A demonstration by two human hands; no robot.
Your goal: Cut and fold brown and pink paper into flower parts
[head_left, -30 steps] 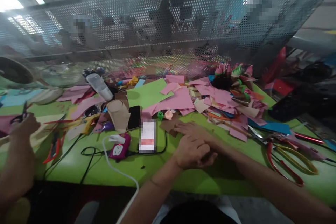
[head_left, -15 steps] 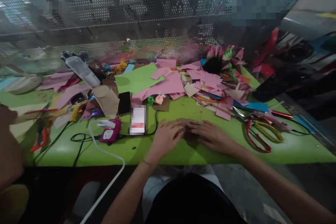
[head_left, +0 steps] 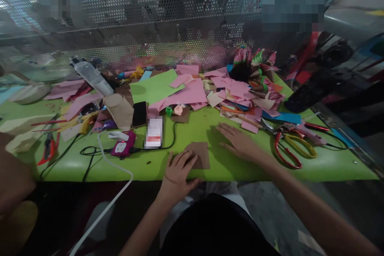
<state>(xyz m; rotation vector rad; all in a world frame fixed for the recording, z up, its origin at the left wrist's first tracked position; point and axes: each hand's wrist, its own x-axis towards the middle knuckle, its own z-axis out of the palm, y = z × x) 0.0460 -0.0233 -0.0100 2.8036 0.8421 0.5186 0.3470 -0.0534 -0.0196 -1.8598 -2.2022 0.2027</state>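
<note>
A small brown paper square (head_left: 201, 154) lies flat on the green table (head_left: 228, 164) near its front edge. My left hand (head_left: 178, 170) rests on the square's left part with the fingers spread flat, holding nothing. My right hand (head_left: 238, 142) lies flat on the table just right of the square, fingers stretched out and apart from the paper. A heap of pink, green and brown paper pieces (head_left: 207, 90) lies farther back.
Red and yellow scissors (head_left: 292, 150) lie at the right. A phone (head_left: 139, 114), a pink device (head_left: 121, 148) with black and white cables, a cardboard tube (head_left: 120, 108) and a bottle (head_left: 93, 77) sit left of centre. Another person's arm (head_left: 13, 176) shows at the left. Perforated metal screen behind.
My hands were together over the paper; the left has slid toward the table's front edge onto the brown square, and the right has moved away to the right. The view tilted down.
</note>
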